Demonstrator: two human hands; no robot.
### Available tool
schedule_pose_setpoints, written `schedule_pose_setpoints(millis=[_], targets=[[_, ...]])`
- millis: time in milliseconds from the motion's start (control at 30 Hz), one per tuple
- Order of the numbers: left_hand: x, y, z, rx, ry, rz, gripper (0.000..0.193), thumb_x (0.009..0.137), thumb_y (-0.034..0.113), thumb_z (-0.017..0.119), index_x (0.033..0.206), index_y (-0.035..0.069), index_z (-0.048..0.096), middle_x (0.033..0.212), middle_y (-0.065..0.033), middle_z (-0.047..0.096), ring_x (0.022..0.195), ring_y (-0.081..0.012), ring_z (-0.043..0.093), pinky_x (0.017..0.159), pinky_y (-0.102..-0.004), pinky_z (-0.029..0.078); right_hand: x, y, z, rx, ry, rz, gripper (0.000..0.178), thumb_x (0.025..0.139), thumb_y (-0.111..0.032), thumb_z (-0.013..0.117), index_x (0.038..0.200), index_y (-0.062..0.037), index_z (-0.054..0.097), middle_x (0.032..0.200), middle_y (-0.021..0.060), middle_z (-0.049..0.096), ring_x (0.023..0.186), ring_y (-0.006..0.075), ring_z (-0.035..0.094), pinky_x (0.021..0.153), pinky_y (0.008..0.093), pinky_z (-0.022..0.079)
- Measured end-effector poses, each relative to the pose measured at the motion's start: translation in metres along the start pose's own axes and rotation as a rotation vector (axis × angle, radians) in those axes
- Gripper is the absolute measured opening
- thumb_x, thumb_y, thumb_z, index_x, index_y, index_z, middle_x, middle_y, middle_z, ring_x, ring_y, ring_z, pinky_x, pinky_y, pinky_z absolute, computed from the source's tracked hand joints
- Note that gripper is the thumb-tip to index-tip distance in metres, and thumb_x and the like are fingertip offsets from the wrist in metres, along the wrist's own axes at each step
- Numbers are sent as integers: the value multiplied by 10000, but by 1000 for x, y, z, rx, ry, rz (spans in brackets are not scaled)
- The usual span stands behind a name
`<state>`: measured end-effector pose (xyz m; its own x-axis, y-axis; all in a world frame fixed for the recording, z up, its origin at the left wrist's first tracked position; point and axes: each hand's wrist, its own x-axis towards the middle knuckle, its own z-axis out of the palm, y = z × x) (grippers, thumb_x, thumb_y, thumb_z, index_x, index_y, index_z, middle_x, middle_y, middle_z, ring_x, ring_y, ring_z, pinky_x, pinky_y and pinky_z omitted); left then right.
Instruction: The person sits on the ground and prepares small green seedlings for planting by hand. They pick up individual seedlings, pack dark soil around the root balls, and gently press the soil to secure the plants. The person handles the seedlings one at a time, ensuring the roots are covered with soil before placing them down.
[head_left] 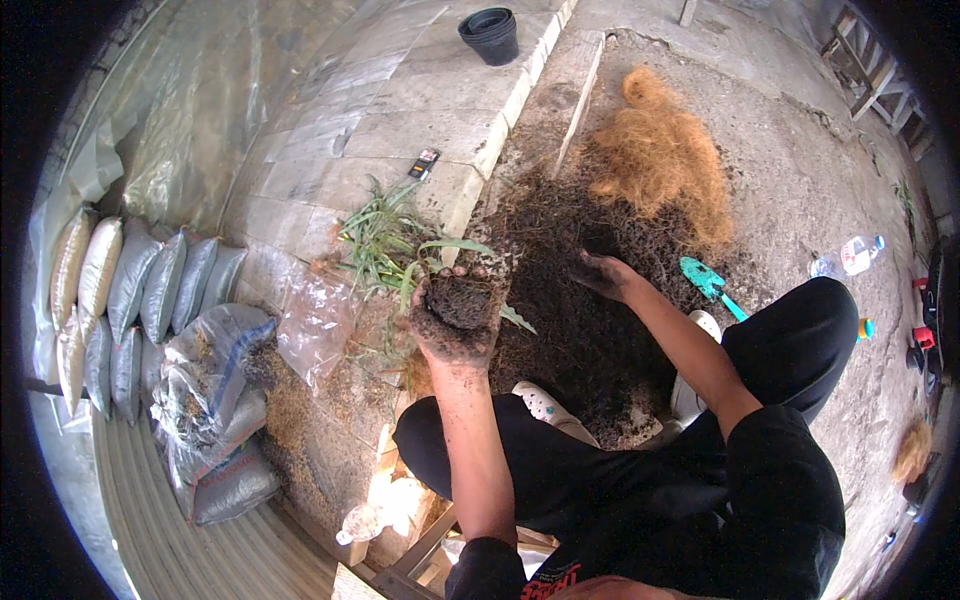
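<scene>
My left hand (455,335) is turned palm up, its soil-covered fingers curled round a clump of dark soil (458,300). Long green leaves (455,245) stick out beside the fingers; whether they grow from the clump I cannot tell. Just behind and left of that hand lies a heap of leafy green plants (380,225). My right hand (607,277) is held over the pile of dark soil (570,330), fingers stretched and palm dirty, with nothing seen in it. Brown coconut fibre (665,150) lies at the far side of the soil.
A turquoise trowel (708,283) rests right of the soil, with a clear plastic bottle (850,257) beyond. Stacked black pots (490,37) stand far back. Filled bags (130,275) line the left, near a torn sack (215,370) and a clear plastic bag (315,325).
</scene>
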<state>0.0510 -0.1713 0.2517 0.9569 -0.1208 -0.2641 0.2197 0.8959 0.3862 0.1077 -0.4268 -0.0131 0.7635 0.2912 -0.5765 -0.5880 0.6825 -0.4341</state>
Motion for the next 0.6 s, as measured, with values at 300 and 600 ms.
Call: schedule_pose_setpoints(millis=[300, 600], targets=[[6, -6, 0, 75, 85, 11, 324, 886, 364, 470, 940, 82, 620, 898, -103, 634, 899, -333, 599, 812, -497, 507, -12, -5, 32, 31, -136, -41, 260, 869, -177, 678, 1077, -28, 636, 1134, 88, 632, 994, 210, 635, 868, 375, 515], [2, -25, 26, 48, -21, -42, 477, 882, 492, 421, 1055, 79, 586, 957, -129, 631, 893, -347, 607, 723, -506, 515, -150, -96, 214, 65, -351, -202, 383, 999, -235, 335, 1249, 6, 496, 1283, 151, 540, 1170, 282, 541, 1064, 404, 418]])
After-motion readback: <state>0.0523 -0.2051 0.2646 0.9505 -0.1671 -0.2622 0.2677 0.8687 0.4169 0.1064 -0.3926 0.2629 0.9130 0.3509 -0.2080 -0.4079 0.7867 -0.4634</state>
